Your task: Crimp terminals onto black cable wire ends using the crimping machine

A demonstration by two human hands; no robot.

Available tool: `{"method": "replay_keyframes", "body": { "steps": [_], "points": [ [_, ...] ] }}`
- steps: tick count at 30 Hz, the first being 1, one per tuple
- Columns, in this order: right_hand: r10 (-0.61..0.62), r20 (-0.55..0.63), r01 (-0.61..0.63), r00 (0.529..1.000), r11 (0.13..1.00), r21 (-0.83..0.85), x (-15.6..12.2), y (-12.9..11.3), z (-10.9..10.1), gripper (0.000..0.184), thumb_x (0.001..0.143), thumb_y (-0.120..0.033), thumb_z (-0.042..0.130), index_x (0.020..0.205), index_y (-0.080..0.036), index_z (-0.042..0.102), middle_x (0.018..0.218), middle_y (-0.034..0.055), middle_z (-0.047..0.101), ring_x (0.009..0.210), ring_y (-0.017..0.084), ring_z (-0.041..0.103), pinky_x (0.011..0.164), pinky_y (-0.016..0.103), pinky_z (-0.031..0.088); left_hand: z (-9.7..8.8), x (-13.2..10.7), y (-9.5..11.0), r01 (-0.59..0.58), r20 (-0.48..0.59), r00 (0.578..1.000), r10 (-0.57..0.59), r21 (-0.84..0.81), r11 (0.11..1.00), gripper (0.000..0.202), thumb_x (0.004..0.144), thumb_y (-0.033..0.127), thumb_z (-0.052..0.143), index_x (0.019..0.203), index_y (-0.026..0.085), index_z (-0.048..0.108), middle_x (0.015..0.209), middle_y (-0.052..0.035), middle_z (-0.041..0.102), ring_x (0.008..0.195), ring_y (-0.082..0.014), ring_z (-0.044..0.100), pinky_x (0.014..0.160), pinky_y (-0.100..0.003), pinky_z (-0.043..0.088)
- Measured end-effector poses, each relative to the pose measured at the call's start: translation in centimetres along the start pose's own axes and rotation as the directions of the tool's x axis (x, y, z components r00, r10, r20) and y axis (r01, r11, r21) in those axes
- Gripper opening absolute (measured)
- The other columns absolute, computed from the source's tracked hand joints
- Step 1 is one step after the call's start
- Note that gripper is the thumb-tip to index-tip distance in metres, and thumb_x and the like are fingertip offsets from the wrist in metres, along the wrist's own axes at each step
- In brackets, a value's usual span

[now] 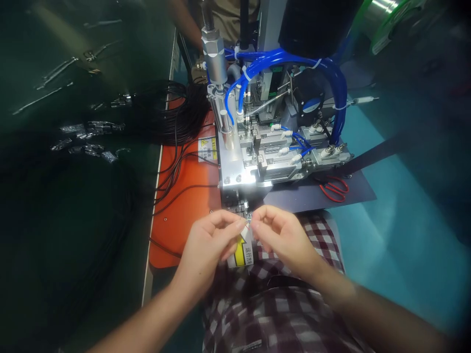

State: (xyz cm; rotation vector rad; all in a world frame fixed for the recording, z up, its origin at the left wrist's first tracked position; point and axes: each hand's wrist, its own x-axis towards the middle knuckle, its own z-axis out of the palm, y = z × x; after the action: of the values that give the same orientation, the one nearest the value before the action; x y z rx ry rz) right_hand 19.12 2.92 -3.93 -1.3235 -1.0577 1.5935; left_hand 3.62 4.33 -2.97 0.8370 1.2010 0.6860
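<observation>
My left hand (pixel 213 236) is closed in a pinch at the front end of a metal machine (pixel 239 171). Close beside it on the right, my right hand (pixel 279 234) pinches too. Between the two sets of fingertips show thin wire ends (pixel 248 221), pale and reddish, too small to make out fully. A black cable (pixel 165 246) runs across the orange plate and disappears under my left hand. Just below my fingers is a label with a yellow arrow (pixel 240 252). The machine's small front fixture (pixel 241 205) lies right behind my fingertips.
Blue air tubes (pixel 294 56) arch over the machine. Black cables (pixel 184 113) lie bundled on the orange plate (pixel 191 206). Red-handled scissors (pixel 334 189) rest on the dark plate at right. Connectors (pixel 88 137) lie on the left surface. A solder spool (pixel 384 19) hangs upper right.
</observation>
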Motion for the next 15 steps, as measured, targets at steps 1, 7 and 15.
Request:
{"method": "replay_keyframes", "body": {
  "steps": [1,7,15],
  "points": [
    [-0.008,0.002,0.008,1.000,1.000,-0.016,0.0,0.1,0.0,0.015,0.085,-0.026,0.058,0.074,-0.018,0.054,0.053,-0.0078,0.045,0.045,0.006,0.039,0.042,0.018,0.033,0.0,0.0,0.0,0.000,0.000,1.000,0.000,-0.008,1.000,0.020,0.081,0.034,0.067,0.075,0.015,0.064,0.042,0.0083,0.036,0.041,-0.0031,0.027,0.046,-0.020,0.020],
    [0.044,0.032,-0.045,0.999,0.999,0.029,0.3,-0.3,-0.7,0.017,0.085,-0.028,0.059,0.073,-0.017,0.055,0.052,-0.0075,0.047,0.041,0.005,0.039,0.039,0.018,0.032,0.0,0.0,0.0,0.002,-0.004,1.000,-0.002,0.010,1.000,0.021,0.081,0.034,0.067,0.074,0.015,0.063,0.043,0.0081,0.036,0.041,-0.0032,0.026,0.045,-0.020,0.018],
    [0.053,0.057,-0.055,0.997,0.998,0.038,0.7,-0.7,-1.0,0.011,0.080,-0.021,0.060,0.070,-0.017,0.057,0.045,-0.0094,0.043,0.037,0.004,0.032,0.035,0.018,0.023,0.0,0.1,-0.1,0.003,0.008,1.000,-0.003,0.030,1.000,0.020,0.081,0.033,0.067,0.074,0.015,0.063,0.043,0.0076,0.036,0.041,-0.0034,0.027,0.045,-0.020,0.017]
  ]
}}
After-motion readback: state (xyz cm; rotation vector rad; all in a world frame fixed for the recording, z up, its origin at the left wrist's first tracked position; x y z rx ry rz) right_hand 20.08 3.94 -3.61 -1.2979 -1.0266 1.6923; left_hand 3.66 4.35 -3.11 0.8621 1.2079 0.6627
